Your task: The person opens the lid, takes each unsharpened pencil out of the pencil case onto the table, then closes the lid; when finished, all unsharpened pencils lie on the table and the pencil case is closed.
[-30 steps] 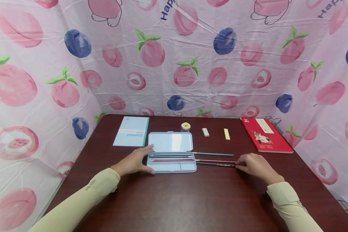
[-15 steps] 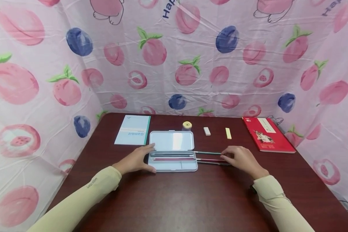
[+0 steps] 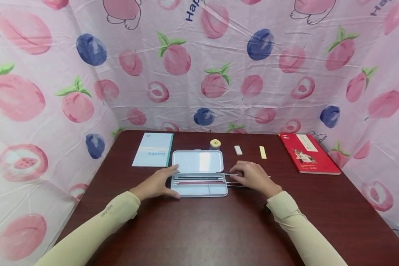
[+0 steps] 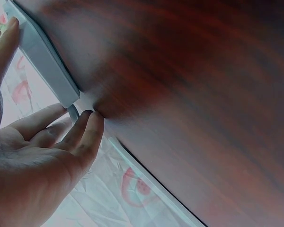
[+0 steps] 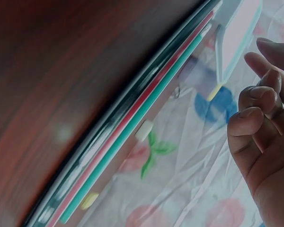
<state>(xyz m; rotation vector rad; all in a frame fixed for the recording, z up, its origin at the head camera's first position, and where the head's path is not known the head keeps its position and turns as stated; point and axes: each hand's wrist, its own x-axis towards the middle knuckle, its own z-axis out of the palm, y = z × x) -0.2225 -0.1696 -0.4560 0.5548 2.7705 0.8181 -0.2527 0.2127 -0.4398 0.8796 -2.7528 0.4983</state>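
An open pale pencil case [image 3: 193, 190] lies on the table, its lid [image 3: 187, 161] folded back, several pencils [image 3: 197, 182] inside. My left hand [image 3: 156, 183] grips its left end, thumb at the front corner and fingers towards the lid hinge. In the left wrist view the thumb [image 4: 8, 45] lies against the case's side [image 4: 47, 66]. My right hand [image 3: 254, 177] is just right of the case, above loose pencils, partly hiding them. The right wrist view shows a green pencil [image 5: 132, 125], a red pencil [image 5: 116, 135] and dark ones, with curled fingers [image 5: 246, 122] apart from them, nothing visible between them.
A notebook [image 3: 153, 149] lies back left. Behind the lid stands a yellow-topped roll [image 3: 215, 144]. A white eraser [image 3: 238, 150] and a yellow strip [image 3: 262, 152] lie farther right, then a red book [image 3: 309, 153]. A patterned cloth [image 3: 186, 88] hangs behind the table.
My right hand has moved left along the loose pencils, from their far right ends to beside the case. The left hand stays on the case. The pencils look unmoved.
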